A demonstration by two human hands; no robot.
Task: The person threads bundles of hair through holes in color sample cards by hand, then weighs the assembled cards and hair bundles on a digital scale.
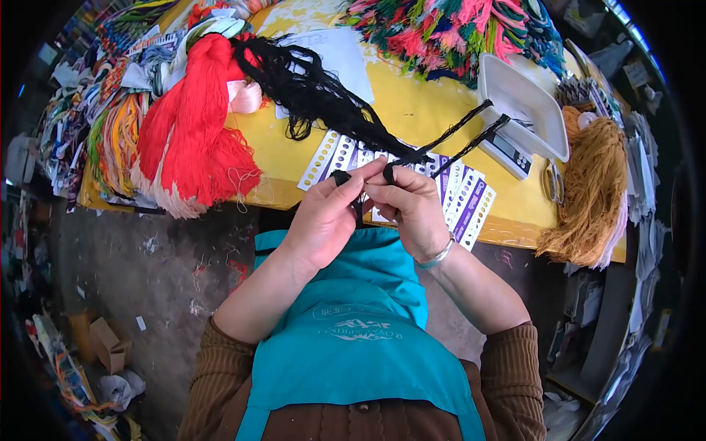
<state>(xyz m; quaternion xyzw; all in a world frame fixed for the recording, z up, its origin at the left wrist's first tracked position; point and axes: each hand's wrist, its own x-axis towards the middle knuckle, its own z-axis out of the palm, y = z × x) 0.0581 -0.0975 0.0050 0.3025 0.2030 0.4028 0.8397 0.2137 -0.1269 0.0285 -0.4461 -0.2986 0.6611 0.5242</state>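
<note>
My left hand and my right hand meet in front of me at the near edge of the table, fingertips pinched together. Black thread runs between and below the fingers, and its thin end is hard to make out. Dark bands wrap a finger on each hand. Just beyond them lies a loose hank of black thread, narrowing towards my fingers. Two twisted black strands stretch to the right, their tips by a white tray. Under my hands are printed cards with punched holes.
A yellow table holds red thread and multicoloured skeins on the left. Pink, green and blue thread lies at the back. A white tray rests on a scale; brown thread and scissors are at right.
</note>
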